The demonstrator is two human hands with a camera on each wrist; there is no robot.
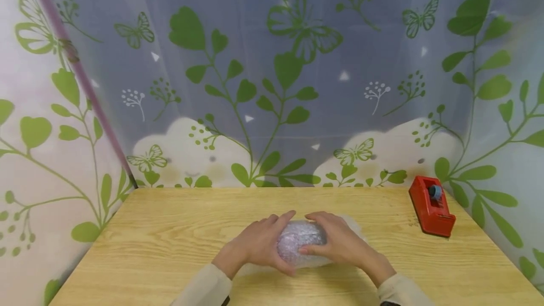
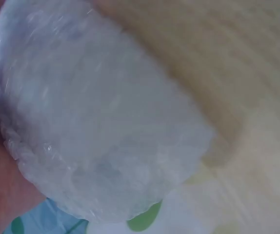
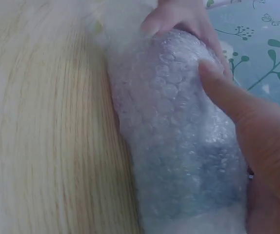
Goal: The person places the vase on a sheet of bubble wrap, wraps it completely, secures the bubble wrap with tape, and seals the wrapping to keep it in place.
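A bundle in clear bubble wrap (image 1: 301,240) lies on the wooden table, near the middle of the head view. What is inside cannot be made out, though a dark patch shows through the plastic. My left hand (image 1: 260,242) grips its left end, thumb on the near side and fingers on the far side. At the right end my right hand (image 1: 340,241) holds the wrap between thumb and fingers. The right wrist view shows the bundle (image 3: 174,122) lengthwise, with the right thumb (image 3: 228,95) against it. In the left wrist view loose wrap (image 2: 106,117) flares at one end.
A red tape dispenser (image 1: 432,207) with a small roll stands at the table's back right corner. Around the back and sides of the wooden table (image 1: 178,230) hangs a curtain (image 1: 255,84) with green leaves and butterflies. A pink pole (image 1: 85,79) slants down at the left.
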